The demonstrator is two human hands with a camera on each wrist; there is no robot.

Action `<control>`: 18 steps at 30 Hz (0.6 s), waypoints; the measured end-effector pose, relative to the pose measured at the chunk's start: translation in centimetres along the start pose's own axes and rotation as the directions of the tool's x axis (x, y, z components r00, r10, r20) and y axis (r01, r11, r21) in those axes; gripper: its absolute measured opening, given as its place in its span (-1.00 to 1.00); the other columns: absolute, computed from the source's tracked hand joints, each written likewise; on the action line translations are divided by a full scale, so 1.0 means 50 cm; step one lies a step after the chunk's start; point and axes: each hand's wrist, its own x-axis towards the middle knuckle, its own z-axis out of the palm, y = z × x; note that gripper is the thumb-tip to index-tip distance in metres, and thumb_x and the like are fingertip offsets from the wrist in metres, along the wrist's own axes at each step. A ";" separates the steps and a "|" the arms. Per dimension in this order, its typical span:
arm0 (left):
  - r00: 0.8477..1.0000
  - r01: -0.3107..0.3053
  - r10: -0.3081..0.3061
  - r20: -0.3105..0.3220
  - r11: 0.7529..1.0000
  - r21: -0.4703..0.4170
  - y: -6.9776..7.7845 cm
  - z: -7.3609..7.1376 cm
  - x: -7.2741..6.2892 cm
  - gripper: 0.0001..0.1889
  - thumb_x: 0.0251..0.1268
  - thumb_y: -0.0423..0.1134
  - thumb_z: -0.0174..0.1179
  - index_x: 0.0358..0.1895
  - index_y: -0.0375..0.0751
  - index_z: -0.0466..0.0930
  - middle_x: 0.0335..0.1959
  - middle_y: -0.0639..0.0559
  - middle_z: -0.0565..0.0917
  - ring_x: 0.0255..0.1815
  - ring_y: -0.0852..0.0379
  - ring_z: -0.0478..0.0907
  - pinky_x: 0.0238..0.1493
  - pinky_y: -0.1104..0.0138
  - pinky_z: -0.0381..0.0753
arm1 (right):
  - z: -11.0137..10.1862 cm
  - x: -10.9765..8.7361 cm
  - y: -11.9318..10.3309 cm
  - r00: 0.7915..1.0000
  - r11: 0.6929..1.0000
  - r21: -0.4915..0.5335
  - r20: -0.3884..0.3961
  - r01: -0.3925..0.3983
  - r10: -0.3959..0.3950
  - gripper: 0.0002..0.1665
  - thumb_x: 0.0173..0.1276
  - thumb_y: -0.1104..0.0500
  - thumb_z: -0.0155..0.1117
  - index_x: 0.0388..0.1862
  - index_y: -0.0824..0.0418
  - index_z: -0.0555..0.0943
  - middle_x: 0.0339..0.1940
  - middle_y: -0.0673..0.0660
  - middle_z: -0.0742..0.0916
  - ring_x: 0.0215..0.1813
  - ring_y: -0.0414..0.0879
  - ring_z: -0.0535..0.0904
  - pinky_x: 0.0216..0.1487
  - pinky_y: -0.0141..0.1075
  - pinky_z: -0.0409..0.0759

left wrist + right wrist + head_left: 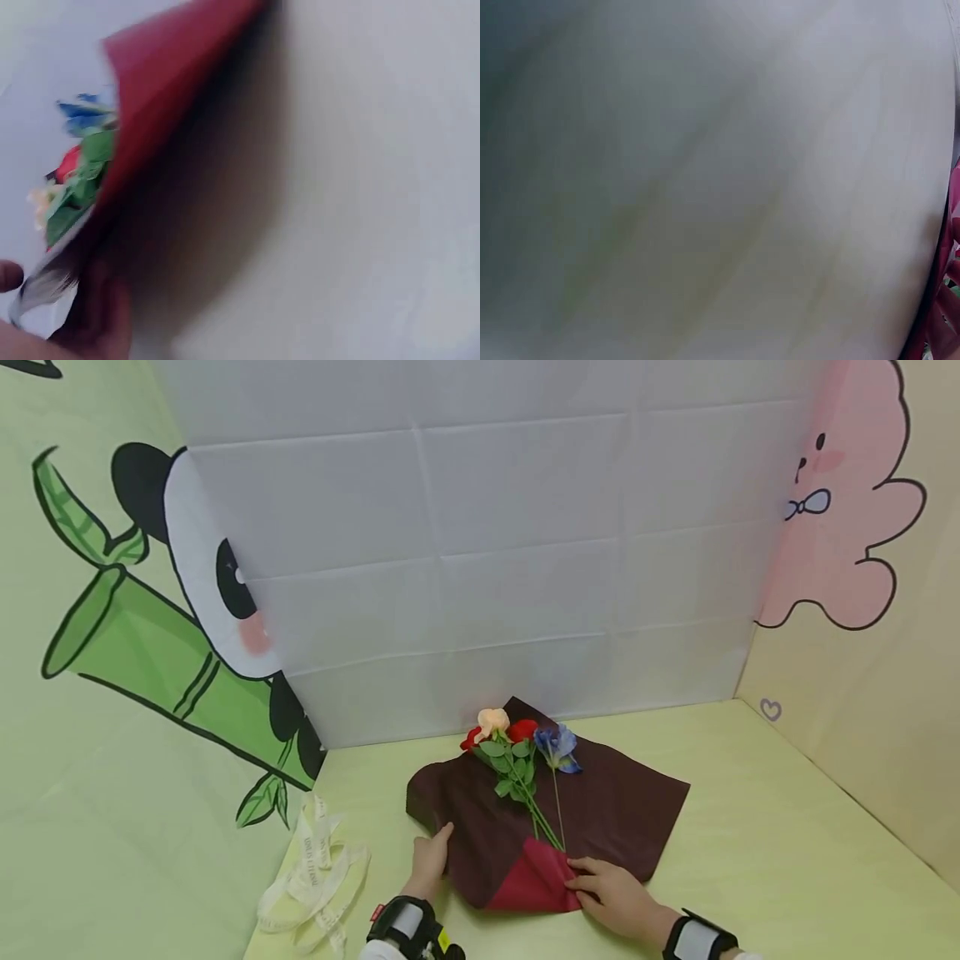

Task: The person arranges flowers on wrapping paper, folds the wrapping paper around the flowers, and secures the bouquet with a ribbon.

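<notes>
A dark brown sheet of wrapping paper (615, 806) lies with its lower corner folded up, so a crimson flap (528, 883) shows. On it lie artificial flowers: a peach rose (492, 722), red roses (522, 730) and a blue flower (557, 747), green stems running down under the flap. My left hand (431, 858) pinches the paper's left edge; in the left wrist view the thumb (9, 276) is on one side, fingers on the other. Fairly straight fingers of my right hand (611, 896) press on the flap's right side. The right wrist view catches only a strip of crimson paper (954, 196).
A pale ribbon (311, 868) with printed lettering lies in loose loops left of the paper. Behind the yellow tabletop (780, 827) rises a grey-white panel (517, 602). Side walls carry a panda and bamboo drawing (161, 647) and a pink bear drawing (843, 543).
</notes>
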 end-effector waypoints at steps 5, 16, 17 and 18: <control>0.887 0.322 -0.150 0.438 0.879 -0.351 0.015 -0.039 0.001 -0.60 0.49 -0.09 -0.19 0.13 -0.36 0.26 -0.21 0.05 0.60 -0.19 0.22 0.58 -0.12 0.33 0.55 | 0.004 -0.004 0.005 1.000 1.000 -0.010 0.015 -0.007 0.008 -0.73 0.23 0.22 0.28 -0.10 0.01 0.72 0.06 0.11 0.66 0.06 -0.02 0.61 -0.03 -0.18 0.60; 0.944 0.281 -0.067 0.324 0.677 -0.680 0.073 0.009 0.001 -0.78 0.45 -0.32 -0.09 -0.36 -0.21 0.52 -0.46 0.06 0.70 -0.39 0.25 0.67 -0.26 0.45 0.62 | -0.002 -0.023 0.005 0.988 1.000 0.000 0.152 -0.001 0.001 -0.59 0.45 -0.01 0.06 0.21 0.03 0.56 0.28 0.16 0.54 0.23 0.03 0.51 0.10 -0.14 0.54; 0.944 0.278 -0.049 0.327 0.653 -0.704 0.082 0.018 0.000 -0.78 0.46 -0.33 -0.10 -0.35 -0.22 0.51 -0.45 0.06 0.70 -0.38 0.24 0.67 -0.25 0.45 0.62 | -0.003 -0.025 0.003 0.983 1.000 -0.009 0.183 -0.002 0.004 -0.53 0.47 -0.06 0.00 0.26 0.05 0.51 0.32 0.16 0.51 0.27 0.04 0.48 0.14 -0.11 0.51; 0.944 0.276 -0.037 0.328 0.632 -0.724 0.092 0.029 -0.001 -0.80 0.46 -0.33 -0.10 -0.33 -0.24 0.50 -0.45 0.05 0.70 -0.37 0.23 0.67 -0.24 0.44 0.62 | -0.004 -0.026 0.002 0.978 1.000 -0.016 0.209 -0.005 0.009 -0.48 0.48 -0.10 -0.04 0.31 0.08 0.46 0.35 0.16 0.48 0.30 0.04 0.45 0.17 -0.08 0.48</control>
